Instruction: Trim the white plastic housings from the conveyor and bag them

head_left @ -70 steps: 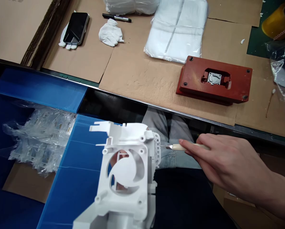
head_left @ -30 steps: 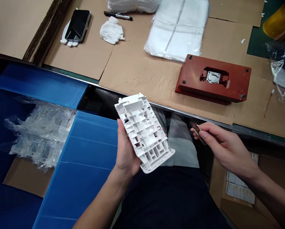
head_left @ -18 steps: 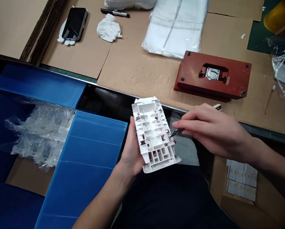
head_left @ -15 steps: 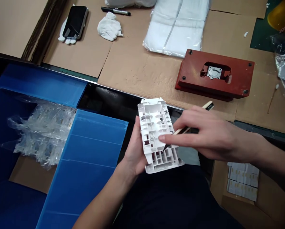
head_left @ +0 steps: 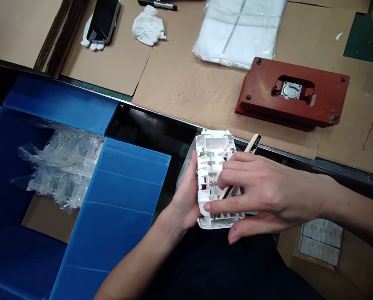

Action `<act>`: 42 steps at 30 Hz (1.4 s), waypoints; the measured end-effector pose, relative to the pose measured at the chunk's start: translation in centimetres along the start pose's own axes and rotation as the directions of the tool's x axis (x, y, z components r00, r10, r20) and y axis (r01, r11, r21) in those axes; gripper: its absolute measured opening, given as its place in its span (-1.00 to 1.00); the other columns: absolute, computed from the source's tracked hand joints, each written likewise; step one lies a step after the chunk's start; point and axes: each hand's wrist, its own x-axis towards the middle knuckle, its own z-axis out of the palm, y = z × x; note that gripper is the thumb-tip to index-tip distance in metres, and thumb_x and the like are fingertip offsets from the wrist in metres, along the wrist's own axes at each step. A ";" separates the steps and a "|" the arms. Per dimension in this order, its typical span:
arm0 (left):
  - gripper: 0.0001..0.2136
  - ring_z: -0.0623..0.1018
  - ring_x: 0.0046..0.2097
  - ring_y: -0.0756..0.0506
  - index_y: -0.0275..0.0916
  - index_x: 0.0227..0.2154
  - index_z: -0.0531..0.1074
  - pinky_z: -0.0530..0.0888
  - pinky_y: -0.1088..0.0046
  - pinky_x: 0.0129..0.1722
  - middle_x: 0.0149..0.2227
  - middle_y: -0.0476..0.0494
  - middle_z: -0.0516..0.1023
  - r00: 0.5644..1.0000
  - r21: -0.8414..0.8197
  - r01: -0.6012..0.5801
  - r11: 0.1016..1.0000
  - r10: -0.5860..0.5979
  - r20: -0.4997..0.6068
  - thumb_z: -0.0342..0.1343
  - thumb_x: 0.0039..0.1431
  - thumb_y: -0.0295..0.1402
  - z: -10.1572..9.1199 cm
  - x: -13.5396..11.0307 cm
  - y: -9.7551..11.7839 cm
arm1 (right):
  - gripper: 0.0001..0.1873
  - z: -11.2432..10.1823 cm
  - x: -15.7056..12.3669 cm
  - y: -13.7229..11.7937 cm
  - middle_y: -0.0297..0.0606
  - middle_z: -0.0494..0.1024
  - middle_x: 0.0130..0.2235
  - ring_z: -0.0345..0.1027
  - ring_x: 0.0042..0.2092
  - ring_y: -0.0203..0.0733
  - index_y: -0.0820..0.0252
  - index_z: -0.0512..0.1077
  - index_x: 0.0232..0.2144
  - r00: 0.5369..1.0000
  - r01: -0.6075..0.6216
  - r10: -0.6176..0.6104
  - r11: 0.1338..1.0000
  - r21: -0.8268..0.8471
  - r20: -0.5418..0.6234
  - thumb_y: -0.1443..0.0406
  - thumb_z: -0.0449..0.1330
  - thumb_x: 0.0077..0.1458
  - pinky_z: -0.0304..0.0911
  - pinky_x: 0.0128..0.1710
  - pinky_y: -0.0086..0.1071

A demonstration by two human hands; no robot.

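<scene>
Left hand (head_left: 183, 200), curled, is cradling the white ribbed plastic housing (head_left: 211, 166), steadying it; right hand (head_left: 267, 191) is gripping a wood-handled craft knife (head_left: 226, 191), angling it into the ribs, blade hidden; rust-red mould block (head_left: 292, 93) is sitting beyond the right hand.

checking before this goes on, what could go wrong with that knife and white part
The craft knife sits among the ribs of the white plastic moulding, its blade hidden by the right hand, so a slip could perhaps reach the left hand cradling the part. Both hands are bare, while a white glove lies on the cardboard. The thin ribs might also get nicked.
</scene>
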 end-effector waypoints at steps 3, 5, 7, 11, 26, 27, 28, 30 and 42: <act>-0.41 0.61 0.03 -0.31 -0.29 0.18 0.40 0.53 0.18 0.06 -0.05 -0.26 0.66 1.000 -0.005 0.010 1.000 -0.010 0.017 -0.16 0.38 0.06 0.1 0.0 -0.1 | -0.55 0.2 0.0 0.1 -0.26 0.43 -0.25 0.21 -0.22 -0.19 0.09 0.50 0.10 1.000 0.007 -0.007 1.000 -0.004 -0.016 0.02 0.16 0.29 0.06 -0.16 -0.24; -0.40 0.62 0.02 -0.30 -0.31 0.17 0.41 0.53 0.18 0.05 -0.06 -0.27 0.66 0.999 -0.007 0.020 1.000 -0.020 0.034 -0.17 0.38 0.07 0.2 -0.1 0.0 | -0.57 0.3 -0.1 0.2 -0.26 0.43 -0.26 0.21 -0.23 -0.19 0.09 0.52 0.07 0.999 0.015 -0.016 1.000 -0.011 -0.032 0.02 0.17 0.29 0.06 -0.17 -0.25; -0.39 0.63 0.00 -0.29 -0.32 0.16 0.42 0.54 0.18 0.05 -0.06 -0.29 0.66 0.999 -0.003 0.024 1.000 -0.024 0.035 -0.17 0.38 0.07 0.2 -0.1 0.0 | -0.58 0.5 -0.1 0.3 -0.26 0.43 -0.27 0.21 -0.23 -0.18 0.09 0.53 0.04 0.999 0.022 -0.023 0.999 -0.024 -0.046 0.01 0.16 0.29 0.07 -0.18 -0.25; -0.40 0.63 -0.01 -0.29 -0.34 0.15 0.43 0.53 0.19 0.05 -0.07 -0.31 0.65 0.999 0.003 0.030 1.000 -0.030 0.020 -0.16 0.38 0.07 0.1 0.0 0.1 | -0.57 0.7 -0.2 0.6 -0.25 0.45 -0.28 0.22 -0.23 -0.17 0.11 0.54 0.02 0.998 0.030 -0.032 0.999 -0.045 -0.056 0.00 0.15 0.29 0.08 -0.19 -0.25; -0.41 0.54 0.14 -0.38 -0.33 0.21 0.36 0.40 0.03 0.19 0.07 -0.36 0.59 0.998 -0.041 0.029 0.999 -0.026 0.064 -0.07 0.34 0.03 -0.9 0.3 0.7 | -0.64 0.4 -1.0 1.2 -0.20 0.51 -0.23 0.36 -0.19 -0.17 0.14 0.57 -0.02 0.985 -0.022 0.043 0.992 0.125 -0.169 0.09 0.26 0.24 0.21 -0.12 -0.23; -0.42 0.52 0.16 -0.40 -0.33 0.21 0.36 0.37 -0.01 0.21 0.09 -0.36 0.58 0.997 -0.051 0.002 0.999 0.002 0.077 -0.05 0.31 0.01 -1.3 0.2 0.9 | -0.68 0.4 -1.3 1.3 -0.19 0.52 -0.20 0.38 -0.17 -0.17 0.13 0.56 0.01 0.971 -0.067 0.096 0.988 0.138 -0.217 0.16 0.24 0.26 0.23 -0.10 -0.23; -0.42 0.50 0.18 -0.42 -0.33 0.21 0.36 0.35 -0.05 0.22 0.10 -0.36 0.57 0.995 -0.059 -0.034 0.998 0.039 0.089 -0.01 0.28 -0.02 -1.6 0.1 1.1 | -0.69 0.5 -1.7 1.4 -0.18 0.52 -0.18 0.39 -0.15 -0.18 0.11 0.54 0.05 0.945 -0.135 0.172 0.980 0.146 -0.279 0.24 0.20 0.29 0.25 -0.10 -0.25; -0.43 0.48 0.20 -0.43 -0.30 0.19 0.38 0.33 -0.08 0.23 0.11 -0.34 0.57 0.987 -0.060 -0.117 0.991 0.123 0.105 0.08 0.18 -0.09 -2.4 -0.1 1.5 | -0.61 1.1 -2.4 1.6 -0.19 0.53 -0.13 0.42 -0.11 -0.19 0.09 0.46 0.16 0.835 -0.321 0.370 0.929 0.187 -0.408 0.35 0.14 0.32 0.29 -0.08 -0.28; -0.20 0.70 -0.23 -0.26 -0.03 0.17 0.34 0.66 0.21 -0.25 -0.21 -0.11 0.67 0.809 0.374 -0.497 0.783 0.574 -0.125 0.48 -0.18 -0.04 -2.4 -0.3 3.2 | -0.67 8.7 -2.7 1.2 -0.24 0.63 -0.09 0.50 -0.06 -0.14 0.07 0.55 0.02 0.092 -0.410 0.911 0.402 0.819 -0.401 0.13 0.24 0.25 0.39 -0.01 -0.25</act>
